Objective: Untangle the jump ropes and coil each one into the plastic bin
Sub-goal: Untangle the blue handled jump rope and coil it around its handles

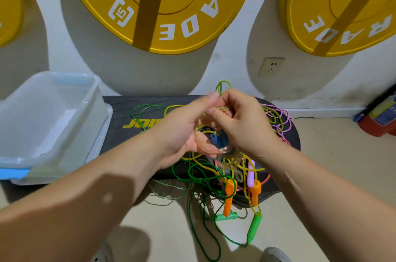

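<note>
A white wall fills the top of the frame, hung with yellow weight plates (169,4) above a wall socket (271,67). On the beige floor below lies a black step board (120,124) with yellow lettering.

At the left edge of the frame the clear plastic bin (25,133) stands with one corner on the board, a blue clip on its near rim. Inside, only its own pale floor and walls show.

The tangle of jump ropes (214,173) spreads over the middle and right of the board and spills off its near edge. It is made of green and yellow cords, a pink braided rope (278,120) at the board's right end, and handles hanging low: two orange handles (228,195), a lilac handle (250,172) and green handles (254,227).

Both hands meet above the board's centre. The left hand (182,131) cradles loops of a clear peach rope (199,139) in its palm, its fingertips blurred. The right hand (242,126), fingers curled, pinches the same rope near the top. A blue handle (220,139) shows between the two palms, and a small green loop sticks up above the right knuckles.

A red extinguisher (377,120) sits at the right edge.
</note>
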